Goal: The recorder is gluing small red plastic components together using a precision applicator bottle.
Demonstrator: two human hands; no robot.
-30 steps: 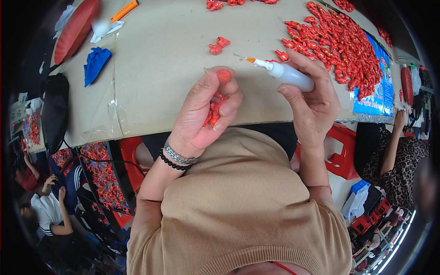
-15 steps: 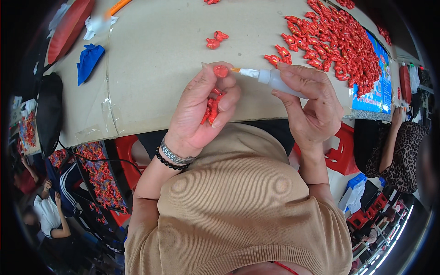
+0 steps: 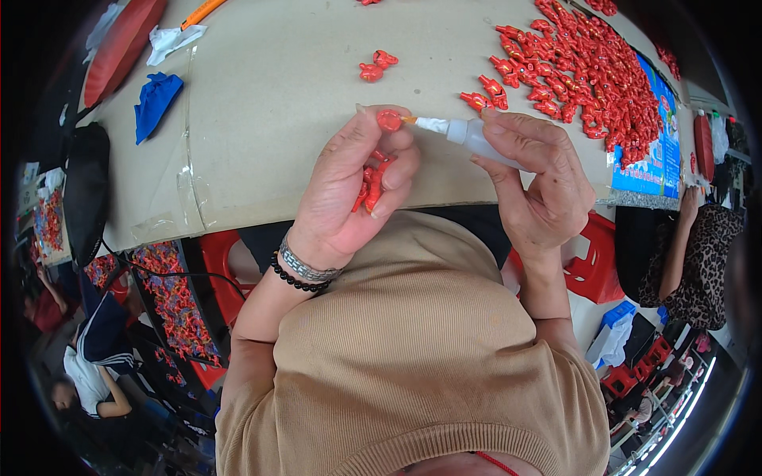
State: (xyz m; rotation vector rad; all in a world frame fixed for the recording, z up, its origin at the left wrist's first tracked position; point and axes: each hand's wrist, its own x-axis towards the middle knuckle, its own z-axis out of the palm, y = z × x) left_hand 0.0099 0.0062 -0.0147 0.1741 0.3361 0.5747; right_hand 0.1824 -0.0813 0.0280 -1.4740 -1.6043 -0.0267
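My left hand (image 3: pixel 353 174) pinches a small round red plastic part (image 3: pixel 389 120) between thumb and forefinger. Its other fingers curl round a red figure piece (image 3: pixel 371 184) in the palm. From the right, my right hand (image 3: pixel 544 170) grips a whitish squeeze bottle (image 3: pixel 474 138) lying nearly level. The bottle's narrow orange tip (image 3: pixel 409 120) meets or nearly meets the round part's right edge; I cannot tell if they touch. Two small red pieces (image 3: pixel 377 67) lie on the table beyond my left hand.
A large heap of red figure parts (image 3: pixel 591 79) covers the table's right side, partly on a blue printed sheet (image 3: pixel 669 143). At left lie a blue cloth (image 3: pixel 156 105), white tissue (image 3: pixel 173 41) and an orange-handled tool (image 3: pixel 203 13). A black object (image 3: pixel 86 190) hangs at the left edge. Other people sit nearby.
The round part and my left hand have shifted slightly right, closer to the bottle's tip. The bottle stays almost where it was. A person at the lower left has moved.
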